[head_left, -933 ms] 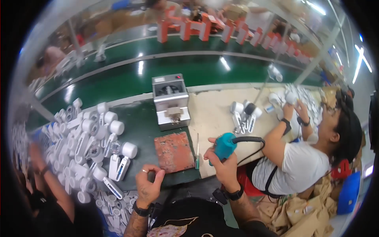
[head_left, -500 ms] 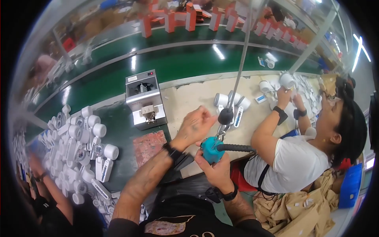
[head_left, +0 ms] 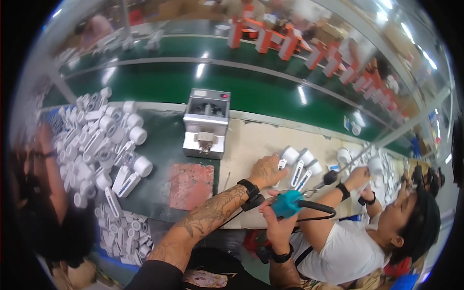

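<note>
Bare beige bench surface (head_left: 251, 145) lies open between the grey desktop machine (head_left: 206, 123) and the white cylindrical parts (head_left: 300, 162). A co-worker's forearm (head_left: 333, 205) blocks the right side; the white parts pile (head_left: 104, 140) crowds the left.

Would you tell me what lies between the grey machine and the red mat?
In the head view, only bare green bench separates the grey machine from the red mat.

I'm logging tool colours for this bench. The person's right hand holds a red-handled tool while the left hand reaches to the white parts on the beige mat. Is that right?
Not quite: the tool in the right hand has a teal-blue handle, not red, as the head view shows. The rest holds: the left hand reaches to the white parts on the beige mat.
</note>
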The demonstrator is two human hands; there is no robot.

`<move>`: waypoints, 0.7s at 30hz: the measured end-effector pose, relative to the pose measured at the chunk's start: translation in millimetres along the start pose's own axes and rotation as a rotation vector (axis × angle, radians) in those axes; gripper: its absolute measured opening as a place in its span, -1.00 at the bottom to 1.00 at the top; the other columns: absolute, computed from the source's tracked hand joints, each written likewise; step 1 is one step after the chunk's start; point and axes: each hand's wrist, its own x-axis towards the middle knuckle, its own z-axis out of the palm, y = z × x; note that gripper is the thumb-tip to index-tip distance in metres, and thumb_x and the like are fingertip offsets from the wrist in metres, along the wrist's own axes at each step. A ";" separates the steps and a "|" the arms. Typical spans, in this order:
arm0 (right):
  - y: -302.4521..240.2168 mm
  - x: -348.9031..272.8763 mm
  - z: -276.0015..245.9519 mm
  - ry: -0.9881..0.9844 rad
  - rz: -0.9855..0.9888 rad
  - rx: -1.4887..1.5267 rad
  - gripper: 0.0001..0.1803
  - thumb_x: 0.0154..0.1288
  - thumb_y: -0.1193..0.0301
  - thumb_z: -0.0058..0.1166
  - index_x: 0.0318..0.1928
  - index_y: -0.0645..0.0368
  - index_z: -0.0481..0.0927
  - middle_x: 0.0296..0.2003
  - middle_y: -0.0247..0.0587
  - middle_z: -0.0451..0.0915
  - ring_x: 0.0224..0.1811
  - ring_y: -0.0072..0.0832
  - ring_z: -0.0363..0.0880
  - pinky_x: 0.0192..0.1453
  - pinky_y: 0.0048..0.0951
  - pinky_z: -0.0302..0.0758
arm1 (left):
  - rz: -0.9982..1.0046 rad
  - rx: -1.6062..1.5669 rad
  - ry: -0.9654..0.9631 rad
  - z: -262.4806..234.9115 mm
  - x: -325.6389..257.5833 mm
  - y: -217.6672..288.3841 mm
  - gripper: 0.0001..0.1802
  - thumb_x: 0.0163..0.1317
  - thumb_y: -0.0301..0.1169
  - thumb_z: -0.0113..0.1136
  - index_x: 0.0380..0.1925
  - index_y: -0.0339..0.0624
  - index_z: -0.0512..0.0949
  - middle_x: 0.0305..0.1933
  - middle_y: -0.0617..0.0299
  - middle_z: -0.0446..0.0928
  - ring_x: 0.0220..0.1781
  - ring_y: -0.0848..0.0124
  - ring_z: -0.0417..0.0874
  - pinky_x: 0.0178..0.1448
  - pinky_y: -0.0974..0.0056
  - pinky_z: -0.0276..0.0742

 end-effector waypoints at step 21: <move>24.3 21.6 88.9 -0.020 -0.052 -0.052 -0.42 0.40 0.14 0.19 0.16 0.39 0.41 -0.38 -0.25 0.54 -0.22 -0.37 0.62 -0.14 -0.39 0.51 | 0.370 0.035 0.296 -183.5 -172.7 -92.8 -0.66 0.05 -0.36 0.33 -0.13 -0.19 0.63 -0.22 0.08 0.54 -0.13 0.05 0.60 0.05 0.09 0.54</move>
